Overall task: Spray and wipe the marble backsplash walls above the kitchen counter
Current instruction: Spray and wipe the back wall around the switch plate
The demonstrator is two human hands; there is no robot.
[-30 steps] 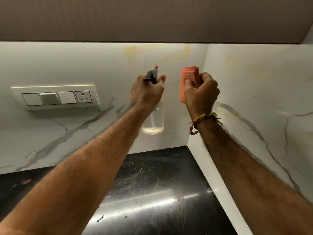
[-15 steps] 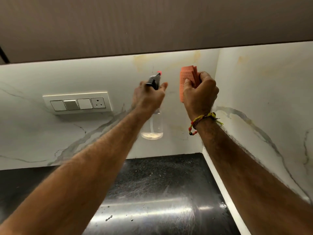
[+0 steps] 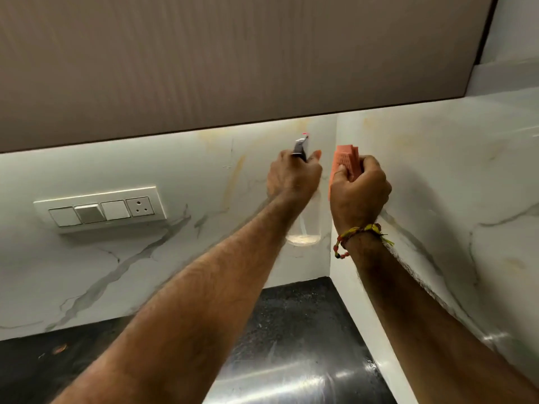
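Observation:
My left hand [image 3: 293, 176] grips a clear spray bottle [image 3: 306, 225] by its dark trigger head, the red-tipped nozzle aimed at the back marble backsplash [image 3: 180, 176] near the corner. A little liquid shows at the bottle's bottom. My right hand [image 3: 360, 193] is closed around a folded orange cloth [image 3: 344, 161], held upright just left of the corner, close to the side marble wall [image 3: 455, 176]. Yellowish stains mark the marble near the top edge.
A white switch panel with a socket [image 3: 100, 209] is fixed to the back wall at left. A brown overhead cabinet [image 3: 233, 59] hangs directly above. The black glossy counter [image 3: 291, 345] lies below, with specks and smears.
The view has tilted upward, showing more cabinet. Both hands stay raised near the corner, still holding the bottle and the cloth.

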